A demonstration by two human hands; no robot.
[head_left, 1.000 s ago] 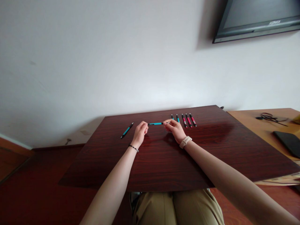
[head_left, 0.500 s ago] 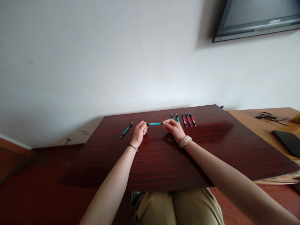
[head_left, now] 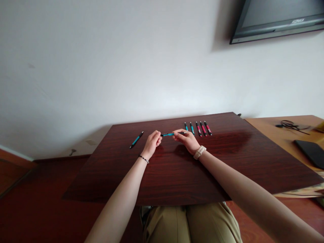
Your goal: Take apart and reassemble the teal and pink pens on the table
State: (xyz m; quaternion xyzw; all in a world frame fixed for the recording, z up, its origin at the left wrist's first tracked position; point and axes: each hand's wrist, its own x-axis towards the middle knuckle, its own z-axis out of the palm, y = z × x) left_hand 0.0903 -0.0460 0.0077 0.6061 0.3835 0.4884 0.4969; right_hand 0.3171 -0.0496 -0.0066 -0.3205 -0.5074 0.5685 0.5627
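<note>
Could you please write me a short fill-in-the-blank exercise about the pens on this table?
1. Both hands hold one ____ pen between them.
2. A lone teal pen lies on the table to the ____ of the left hand.
3. The right hand has a pale ____ at its wrist.

Missing words: teal; left; watch

Bare forearms, beaded bracelet, beige watch, khaki trousers.

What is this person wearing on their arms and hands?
Both forearms are bare, with no sleeves in view. The left wrist carries a thin dark bracelet with small pale beads. The right wrist carries a watch with a pale beige band. No gloves; I can't make out any rings.
</note>
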